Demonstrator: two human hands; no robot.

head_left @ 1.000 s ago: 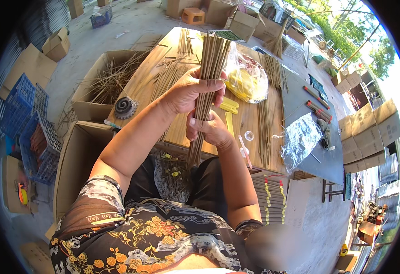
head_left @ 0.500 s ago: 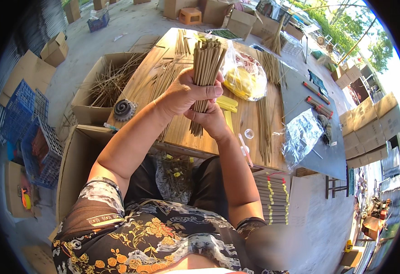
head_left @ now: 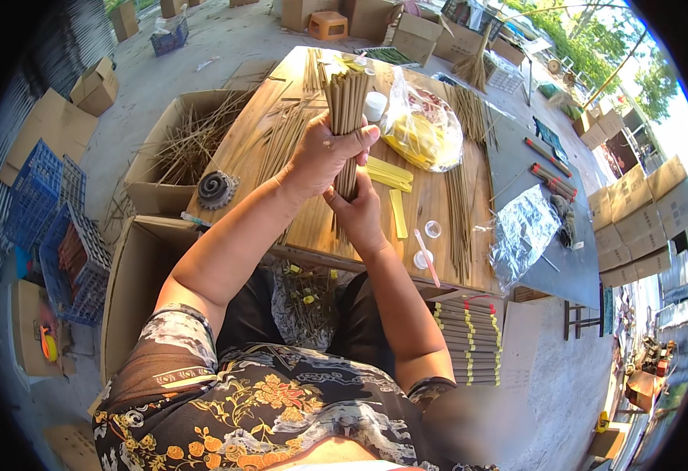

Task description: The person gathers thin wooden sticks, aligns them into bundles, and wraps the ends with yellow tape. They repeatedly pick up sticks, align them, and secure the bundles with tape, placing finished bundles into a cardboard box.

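Here's the left hand (head_left: pixel 320 157), fingers and thumb wrapped firmly around a thick bundle of sticks (head_left: pixel 346 102), and right below it the right hand (head_left: pixel 357 216) has closed around the lower part of that same bundle! The brown bundle runs nearly upright in the view, above the wooden table (head_left: pixel 312 231). Take the bundle as the centre of the clock: a white tub (head_left: pixel 375 106) shows just beside it at one o'clock, and at three sits a clear plastic bag (head_left: pixel 422 137) with yellow contents, carrying red printing too small and creased to make out. Round to four o'clock, a pile of yellow strips (head_left: pixel 389 174), then a row of loose sticks (head_left: pixel 458 224), then crinkled silver wrap (head_left: pixel 523 235) on a grey board (head_left: pixel 572 271). At five, a small clear dish (head_left: pixel 433 229) and a pinkish stick (head_left: pixel 426 257); lower on that line, banded bundles (head_left: pixel 470 341) with yellow and red ties! Over at eight to nine, a dark ridged wheel (head_left: pixel 217 190), and at nine a carton (head_left: pixel 151 194) bristling with sticks. Farther out, between three and four, stacked cartons (head_left: pixel 642 212) wear dark printed marks, too small to read.
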